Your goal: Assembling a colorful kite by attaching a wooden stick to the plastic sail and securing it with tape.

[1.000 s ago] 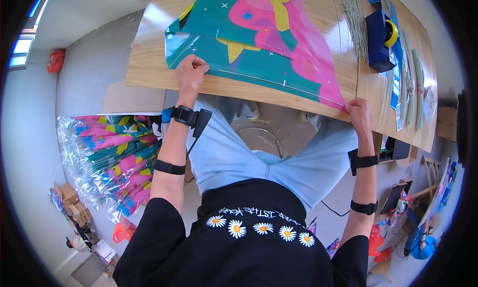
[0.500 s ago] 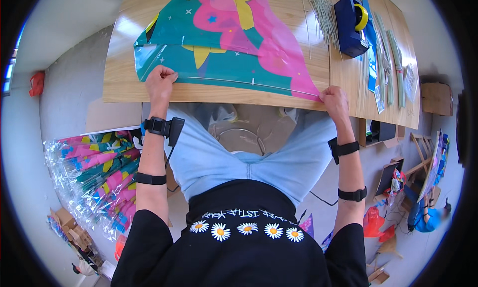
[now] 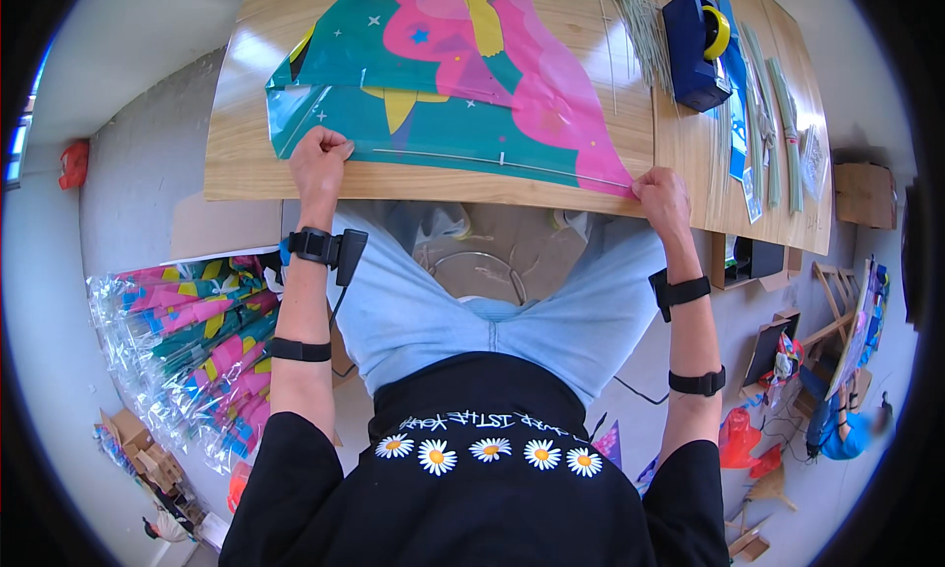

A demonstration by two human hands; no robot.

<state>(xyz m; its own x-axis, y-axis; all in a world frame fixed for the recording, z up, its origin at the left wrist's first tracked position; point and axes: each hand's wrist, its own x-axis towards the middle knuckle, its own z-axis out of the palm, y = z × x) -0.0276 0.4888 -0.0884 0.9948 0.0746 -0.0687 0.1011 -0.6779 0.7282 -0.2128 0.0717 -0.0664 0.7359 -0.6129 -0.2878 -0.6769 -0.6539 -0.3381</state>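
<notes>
A glossy printed sheet (image 3: 463,124) in teal, pink and yellow lies on the wooden table, looking like a kite sail. Along its near edge runs a thin pale rod (image 3: 453,157), with a small white strip across it. My left hand (image 3: 320,163) is closed in a pinch at the near edge, toward the sheet's left end. At the right-hand corner, my right hand (image 3: 664,193) pinches the sheet where the rod ends; its fingertips hide whether the rod is gripped too. Another thin strip slants across the sheet's left end.
A dark blue tape dispenser (image 3: 697,50) with yellow tape stands at the table's right, among bundles of thin rods (image 3: 785,134). Plastic-wrapped printed sheets (image 3: 197,341) are heaped below left. A cardboard box (image 3: 864,195) is at the right. Another person (image 3: 847,429) sits at the far right.
</notes>
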